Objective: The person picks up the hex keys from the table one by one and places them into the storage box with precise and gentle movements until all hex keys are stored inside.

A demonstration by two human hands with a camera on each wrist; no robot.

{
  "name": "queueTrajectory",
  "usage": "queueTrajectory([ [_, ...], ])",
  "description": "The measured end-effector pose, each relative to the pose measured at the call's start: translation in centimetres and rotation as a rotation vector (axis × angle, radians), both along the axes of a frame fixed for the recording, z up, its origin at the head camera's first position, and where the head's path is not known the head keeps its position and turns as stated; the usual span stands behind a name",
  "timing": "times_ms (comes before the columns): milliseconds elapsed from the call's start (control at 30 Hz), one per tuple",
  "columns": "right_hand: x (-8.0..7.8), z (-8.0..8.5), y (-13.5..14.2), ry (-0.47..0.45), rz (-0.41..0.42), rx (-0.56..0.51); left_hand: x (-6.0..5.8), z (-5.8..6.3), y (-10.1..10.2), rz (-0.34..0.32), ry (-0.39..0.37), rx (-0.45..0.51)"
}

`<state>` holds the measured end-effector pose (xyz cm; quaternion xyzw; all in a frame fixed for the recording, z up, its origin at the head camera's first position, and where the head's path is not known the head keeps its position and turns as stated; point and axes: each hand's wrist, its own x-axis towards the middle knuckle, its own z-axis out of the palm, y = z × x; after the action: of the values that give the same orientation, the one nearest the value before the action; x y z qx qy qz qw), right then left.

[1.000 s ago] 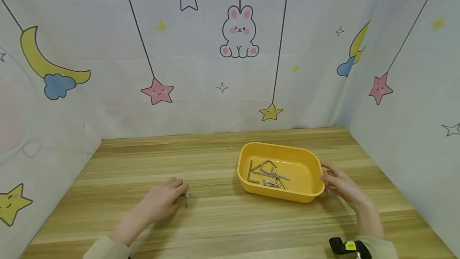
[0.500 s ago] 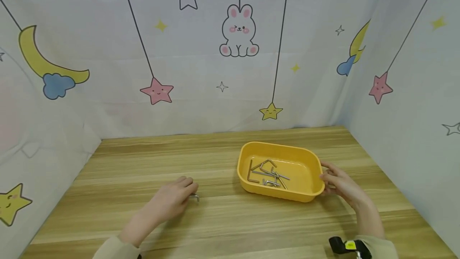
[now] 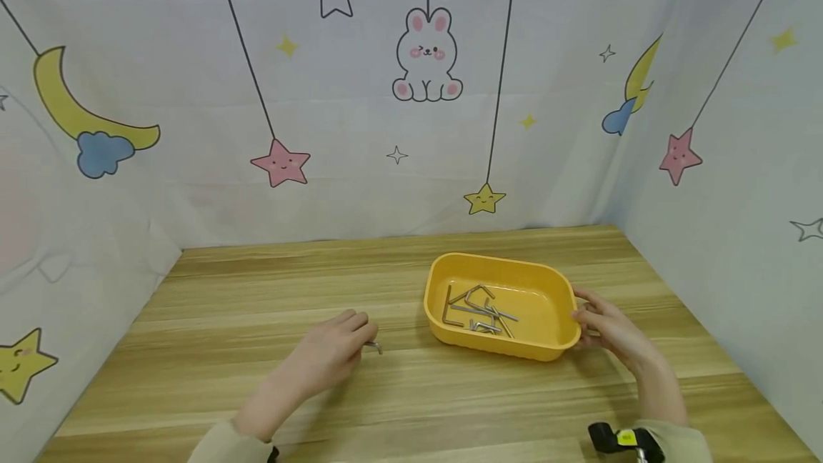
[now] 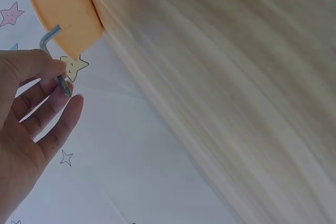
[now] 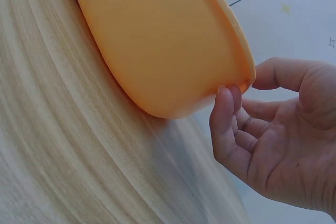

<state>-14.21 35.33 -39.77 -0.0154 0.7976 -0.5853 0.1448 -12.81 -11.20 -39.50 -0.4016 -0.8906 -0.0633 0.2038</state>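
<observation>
My left hand (image 3: 331, 354) pinches a small silver Allen key (image 4: 46, 39) between thumb and fingers, just above the table and left of the tray. In the left wrist view its bent end sticks out beyond the thumb. A yellow plastic tray (image 3: 543, 309) stands on the table right of centre. Inside it several L-shaped Allen keys (image 3: 446, 306) lie in a loose pile toward the left side. At the tray's right end my right hand (image 3: 614, 331) grips the rim, thumb at the edge and fingers curled against the outside wall, as the right wrist view shows.
The wood-grain table (image 3: 257, 284) runs back to a white cloth (image 3: 360, 198) printed with stars, moons and a rabbit. Cloth also closes off both sides. A black wrist strap with a camera mount (image 3: 624, 441) sits on my right sleeve.
My left hand has moved right across the table toward the tray, carrying the Allen key. My right hand and the tray have stayed where they were.
</observation>
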Motion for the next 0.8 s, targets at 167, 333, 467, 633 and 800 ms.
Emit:
queueTrajectory([
  [167,0.0,-0.1,0.0,0.003,-0.002,-0.002,0.0,0.8,1.1,-0.022,-0.006,-0.010],
  [333,0.0,-0.1,0.0,0.005,0.003,0.002,0.0,1.4,1.9,-0.045,-0.015,-0.020],
  [467,-0.1,0.0,0.0,0.004,0.001,0.006,-0.1,1.7,2.5,-0.052,0.022,-0.013],
  [633,-0.1,-0.1,0.1,0.005,0.002,0.006,-0.3,2.1,3.3,-0.063,0.069,0.011],
  [800,-0.1,-0.2,0.2,0.001,0.004,0.008,-0.4,2.6,4.1,-0.065,0.074,0.023],
])
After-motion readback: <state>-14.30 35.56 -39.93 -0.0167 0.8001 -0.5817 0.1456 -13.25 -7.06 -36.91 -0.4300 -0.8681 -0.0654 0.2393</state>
